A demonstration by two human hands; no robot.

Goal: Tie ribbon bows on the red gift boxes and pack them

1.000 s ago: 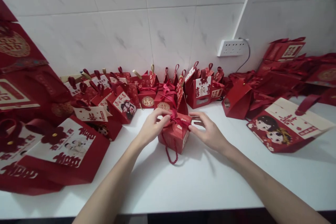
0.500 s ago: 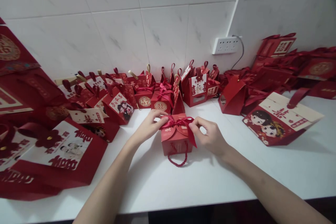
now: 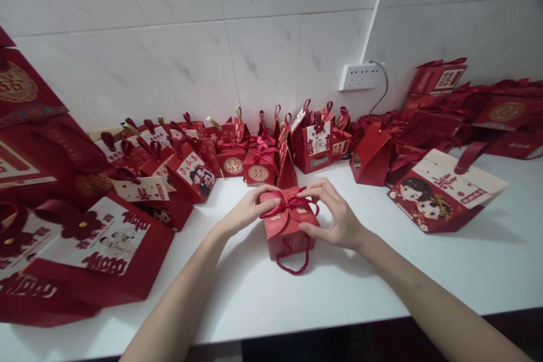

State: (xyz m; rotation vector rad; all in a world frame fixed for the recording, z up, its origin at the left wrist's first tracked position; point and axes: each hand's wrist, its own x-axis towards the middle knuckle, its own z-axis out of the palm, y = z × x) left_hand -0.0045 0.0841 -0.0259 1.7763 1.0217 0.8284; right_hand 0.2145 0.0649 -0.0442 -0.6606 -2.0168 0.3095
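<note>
A small red gift box [image 3: 288, 232] with a red ribbon bow [image 3: 287, 203] on its lid and a red cord loop hanging down its front stands on the white counter [image 3: 322, 288]. My left hand [image 3: 248, 210] pinches the ribbon at the box's left top edge. My right hand [image 3: 333, 214] curls over the right side of the lid, thumb under and fingers above the bow, gripping the ribbon.
Several small red gift boxes [image 3: 258, 164] line the tiled wall behind. Large red paper bags [image 3: 102, 249] lie flat on the left, another with a cartoon couple [image 3: 441, 192] on the right, with more red bags stacked behind it. A wall socket [image 3: 360, 76] sits above.
The box has turned and now faces me squarely. Both hands have closed in over its lid, and the ribbon has gone from loose ends to a bow held between them.
</note>
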